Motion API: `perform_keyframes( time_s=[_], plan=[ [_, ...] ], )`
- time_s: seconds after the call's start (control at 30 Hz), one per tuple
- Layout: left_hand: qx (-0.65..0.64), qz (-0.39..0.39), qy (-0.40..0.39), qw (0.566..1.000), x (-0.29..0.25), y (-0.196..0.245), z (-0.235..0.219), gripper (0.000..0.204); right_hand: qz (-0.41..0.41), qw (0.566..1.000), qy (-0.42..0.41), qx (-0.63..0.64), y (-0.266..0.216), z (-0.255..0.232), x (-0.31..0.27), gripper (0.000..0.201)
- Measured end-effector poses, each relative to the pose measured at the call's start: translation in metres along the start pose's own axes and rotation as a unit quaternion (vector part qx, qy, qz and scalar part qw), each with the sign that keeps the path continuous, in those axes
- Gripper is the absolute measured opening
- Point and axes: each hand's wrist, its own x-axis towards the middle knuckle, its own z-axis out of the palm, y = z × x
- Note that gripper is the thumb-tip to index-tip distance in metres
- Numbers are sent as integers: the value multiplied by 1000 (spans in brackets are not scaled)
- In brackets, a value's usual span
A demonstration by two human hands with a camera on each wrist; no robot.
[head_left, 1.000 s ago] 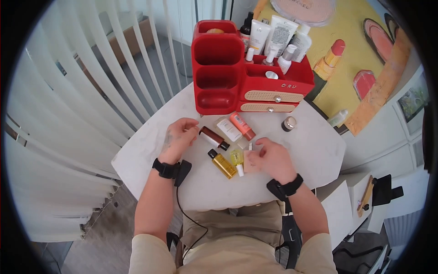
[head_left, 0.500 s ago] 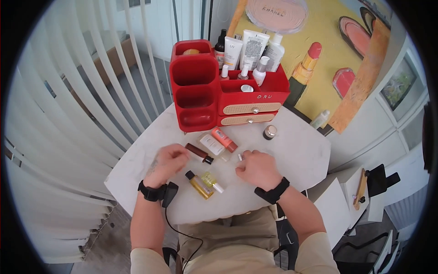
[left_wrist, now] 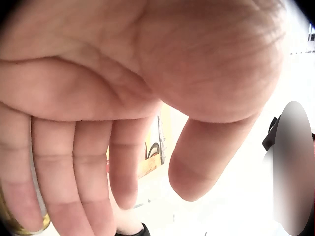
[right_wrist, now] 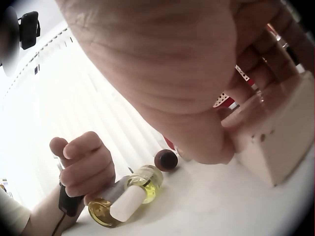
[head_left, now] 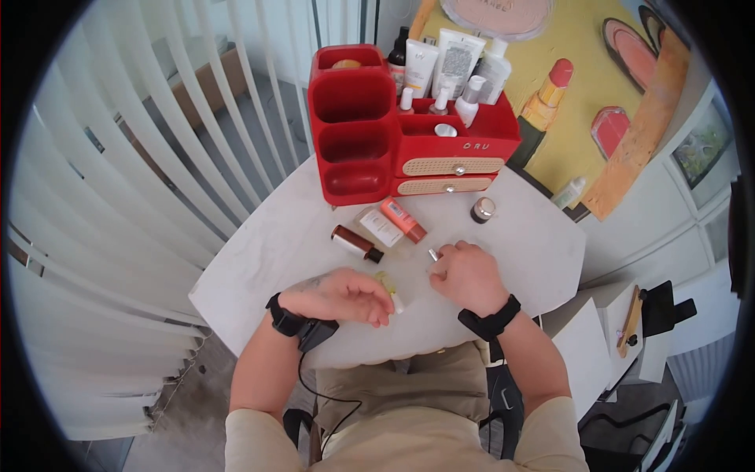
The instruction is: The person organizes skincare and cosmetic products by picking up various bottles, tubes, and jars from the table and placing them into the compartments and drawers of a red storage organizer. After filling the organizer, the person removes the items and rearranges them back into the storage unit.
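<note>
1. Hands: two, each with one black strap at the wrist.
2. Loose cosmetics on or just above the white tabletop: seven, counting the held one. These are four bottles, one tube, one jar and one square block-shaped container.
3. The bottles: one brown bottle, one clear bottle with a white label, one yellow-green bottle with a white cap, and one gold bottle. The gold bottle lies just beside the yellow-green one, hidden from the head view by the left hand.
4. The coral tube lies along the clear bottle; the dark jar stands apart, to its right.
5. Red organizer: one, at the back of the table, with two woven-front drawers, one knob on each. Its rear row includes two white tubes.
6. Right hand: back upward, fingers bent, thumb against the pale beige square container, which it holds at the tabletop, right of the yellow-green bottle.
7. Left hand: over the near left of the table, fingers loosely bent towards the right hand, thumb well apart. No grip shows; whether the fingers touch the gold bottle cannot be told.
</note>
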Motion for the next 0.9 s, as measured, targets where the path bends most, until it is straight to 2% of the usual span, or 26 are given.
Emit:
perform_keyframes(
  time_s=[0.07, 0.13, 0.2, 0.23, 0.37, 0.5, 0.57, 0.6, 0.67, 0.7, 0.77, 0.8, 0.87, 0.9],
  plan=[
    [-91, 38, 7, 995, 3, -14, 0, 33, 10, 1000, 28, -5, 5, -13, 2, 26],
    [-100, 44, -3, 994, 6, -16, -2, 34, 16, 998, 55, -12, 12, -35, 5, 26],
    [-113, 47, -9, 992, 10, -17, -2, 36, 61, 967, 140, 206, 21, -65, 13, 30],
    [-114, 58, 7, 992, 11, -17, -1, 36, 64, 947, 173, 265, 29, -77, 19, 33],
    [-136, 79, 31, 987, 15, -23, -1, 38, 38, 921, 281, 267, 68, -124, 65, 41],
    [-137, 91, 23, 986, 15, -25, -2, 40, 21, 916, 295, 272, 108, -142, 111, 44],
    [-148, 83, 25, 985, 15, -25, -2, 40, 21, 930, 239, 278, 118, -145, 125, 42],
    [-146, 84, 25, 985, 15, -24, -2, 40, 20, 930, 241, 278, 123, -145, 130, 42],
    [-150, 75, 33, 985, 15, -23, -2, 40, -1, 936, 169, 307, 129, -145, 138, 45],
    [-149, 75, 33, 985, 15, -23, -2, 40, -1, 936, 170, 307, 132, -145, 140, 45],
    [-153, 79, 36, 984, 15, -23, -2, 41, 39, 966, 122, 226, 135, -145, 143, 44],
    [-153, 78, 36, 984, 16, -22, -2, 41, 39, 965, 122, 227, 138, -144, 144, 44],
    [-151, 77, 38, 985, 16, -22, -3, 42, 24, 982, 139, 124, 146, -143, 148, 45],
    [-152, 73, 39, 985, 16, -22, -3, 42, 26, 982, 138, 127, 152, -144, 150, 45]
  ],
)
